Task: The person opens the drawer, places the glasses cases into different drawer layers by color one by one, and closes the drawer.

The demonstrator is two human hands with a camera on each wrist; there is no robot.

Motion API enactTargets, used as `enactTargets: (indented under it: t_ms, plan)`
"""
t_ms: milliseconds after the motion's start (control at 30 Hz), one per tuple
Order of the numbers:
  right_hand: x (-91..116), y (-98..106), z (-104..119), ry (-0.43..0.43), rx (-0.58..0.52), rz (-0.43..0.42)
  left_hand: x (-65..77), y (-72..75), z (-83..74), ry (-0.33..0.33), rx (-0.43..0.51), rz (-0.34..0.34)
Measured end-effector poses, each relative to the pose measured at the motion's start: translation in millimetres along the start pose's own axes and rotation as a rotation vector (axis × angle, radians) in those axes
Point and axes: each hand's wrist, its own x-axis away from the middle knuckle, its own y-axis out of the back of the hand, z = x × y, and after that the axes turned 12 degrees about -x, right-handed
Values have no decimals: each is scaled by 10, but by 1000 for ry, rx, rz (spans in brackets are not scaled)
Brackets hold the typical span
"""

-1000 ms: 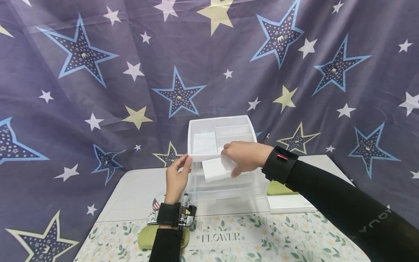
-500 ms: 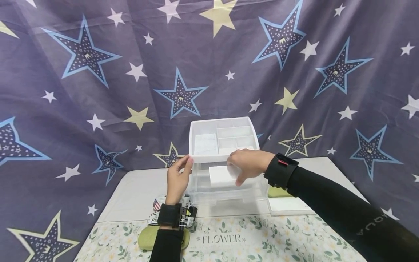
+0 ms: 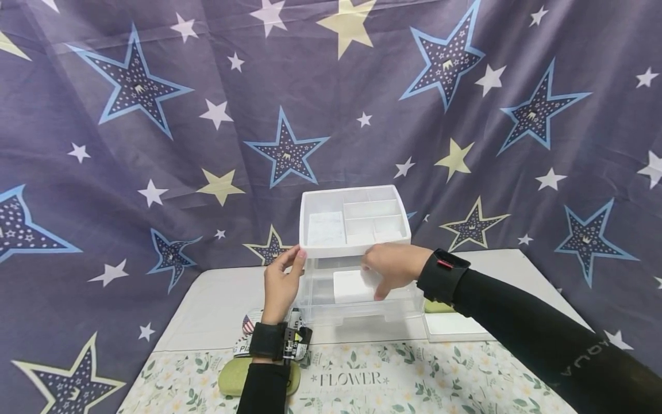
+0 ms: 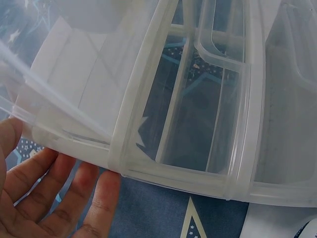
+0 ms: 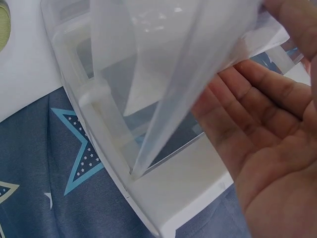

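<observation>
A clear plastic drawer unit (image 3: 323, 315) stands on the table, topped by a white-rimmed tray (image 3: 336, 251) with compartments. At the tray's front left corner, my left hand (image 3: 281, 287) grips the edge, thumb in front and fingers along the side. The fingers (image 4: 64, 188) show against the frame in the left wrist view. My right hand (image 3: 395, 264) holds a white box (image 3: 351, 286) from above, just under the tray's front rim and close over the clear drawer front. In the right wrist view, a slanting clear panel (image 5: 173, 94) partly covers the fingertips.
A white flat box (image 3: 457, 326) and a green item (image 3: 437, 306) lie right of the unit. Near my left wrist are a green case (image 3: 233, 376) and a packet (image 3: 251, 322) with a flag print. A star-patterned curtain (image 3: 331, 75) hangs behind the table.
My right hand has lowered the white box and moved it slightly right, levelling it from a tilt in front of the drawer unit. The left hand stays at the tray's corner.
</observation>
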Motion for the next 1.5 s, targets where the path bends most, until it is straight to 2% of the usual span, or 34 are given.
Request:
enactTargets:
  t_ms: [400, 700, 867, 1233, 1500]
  plan:
    - [109, -58, -24, 76, 1, -61, 11, 3, 8, -16, 4, -2]
    - [341, -71, -131, 161, -4, -135, 5, -1, -2, -14, -18, 0]
    - [425, -75, -180, 178, -20, -152, 5, 9, -17, -8, -17, -4]
    - [477, -125, -193, 234, 11, -214, 21, 1, -6, 9, 3, 2]
    - [457, -135, -214, 219, 19, -233, 14, -2, -4, -5, 4, 0]
